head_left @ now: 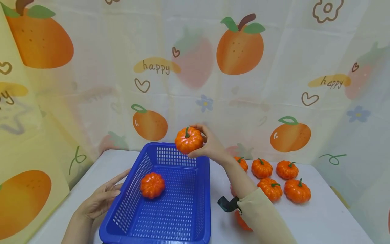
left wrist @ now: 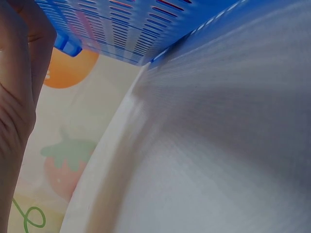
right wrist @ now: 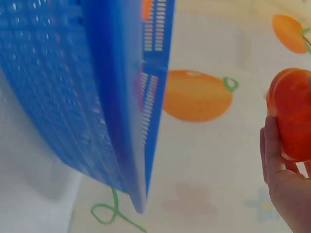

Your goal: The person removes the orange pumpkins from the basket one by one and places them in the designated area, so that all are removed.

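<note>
My right hand (head_left: 213, 145) grips a small orange toy pumpkin (head_left: 188, 142) with a green stem, raised over the far right end of the blue plastic basket (head_left: 208, 196). In the right wrist view, fingers hold the pumpkin (right wrist: 291, 111) from one side, apart from the basket wall (right wrist: 114, 97). Inside the basket, toward its left wall, lies another pumpkin (head_left: 152, 185), no stem showing. My left hand (head_left: 99, 200) is at the basket's left side, fingers extended and thumb tip close to the rim. The left wrist view shows this hand (left wrist: 19, 73) beside the slotted wall (left wrist: 126, 29).
Several more pumpkins, among them one at the back (head_left: 261, 168) and one nearer (head_left: 297, 191), sit right of the basket on the white table (head_left: 326, 217). My right forearm partly hides some. A fruit-printed curtain (head_left: 195, 112) hangs directly behind the table.
</note>
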Demonstrator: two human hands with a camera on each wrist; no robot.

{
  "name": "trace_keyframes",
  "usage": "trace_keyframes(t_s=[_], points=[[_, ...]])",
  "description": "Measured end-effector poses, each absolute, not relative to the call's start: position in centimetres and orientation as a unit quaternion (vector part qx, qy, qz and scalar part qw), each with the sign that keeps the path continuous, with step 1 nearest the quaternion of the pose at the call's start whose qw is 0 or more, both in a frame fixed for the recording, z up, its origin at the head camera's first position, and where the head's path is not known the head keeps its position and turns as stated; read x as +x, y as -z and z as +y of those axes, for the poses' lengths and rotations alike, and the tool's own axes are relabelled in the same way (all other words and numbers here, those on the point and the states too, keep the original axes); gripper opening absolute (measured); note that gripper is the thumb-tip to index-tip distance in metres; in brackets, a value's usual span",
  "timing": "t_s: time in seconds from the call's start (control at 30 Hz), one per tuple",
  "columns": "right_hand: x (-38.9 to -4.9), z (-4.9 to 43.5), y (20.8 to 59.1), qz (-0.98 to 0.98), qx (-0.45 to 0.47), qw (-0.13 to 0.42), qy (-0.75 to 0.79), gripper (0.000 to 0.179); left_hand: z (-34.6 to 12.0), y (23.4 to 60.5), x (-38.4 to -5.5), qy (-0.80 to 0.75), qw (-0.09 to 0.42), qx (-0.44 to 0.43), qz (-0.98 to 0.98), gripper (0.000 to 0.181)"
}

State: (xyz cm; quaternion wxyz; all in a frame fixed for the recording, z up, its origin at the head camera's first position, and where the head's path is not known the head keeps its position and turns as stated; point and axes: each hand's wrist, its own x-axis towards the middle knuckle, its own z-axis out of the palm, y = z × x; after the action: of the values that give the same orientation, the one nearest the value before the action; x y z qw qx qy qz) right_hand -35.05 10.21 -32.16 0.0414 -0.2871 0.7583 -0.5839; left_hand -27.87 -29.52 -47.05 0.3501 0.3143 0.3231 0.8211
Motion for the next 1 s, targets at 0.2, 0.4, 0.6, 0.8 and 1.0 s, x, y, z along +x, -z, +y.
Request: trace_keyframes(t_s=[0.2, 0.4, 0.6, 0.8, 1.0], points=[[-35.0, 12.9, 31.2, 0.756, -0.263, 0.030, 0.599, 0.083, -29.5, 47.1, -27.9, -0.821, 0.355, 0.318, 0.315, 0.071], [-34.4, 15.8, 30.1, 0.756, -0.241, 0.018, 0.608, 0.083, -29.5, 47.0, -27.9, -0.821, 0.351, 0.313, 0.324, 0.071], [-33.8, 18.4, 29.5, 0.750, -0.254, 0.007, 0.611, 0.086, -29.4, 47.0, -28.0, -0.813, 0.361, 0.330, 0.315, 0.072], [-33.2, 20.7, 29.9, 0.739, -0.270, 0.012, 0.617, 0.084, -29.4, 47.1, -28.0, -0.811, 0.365, 0.339, 0.308, 0.072], [-32.2, 22.9, 30.7, 0.742, -0.265, 0.017, 0.616, 0.083, -29.5, 47.0, -28.0, -0.810, 0.369, 0.336, 0.307, 0.073]])
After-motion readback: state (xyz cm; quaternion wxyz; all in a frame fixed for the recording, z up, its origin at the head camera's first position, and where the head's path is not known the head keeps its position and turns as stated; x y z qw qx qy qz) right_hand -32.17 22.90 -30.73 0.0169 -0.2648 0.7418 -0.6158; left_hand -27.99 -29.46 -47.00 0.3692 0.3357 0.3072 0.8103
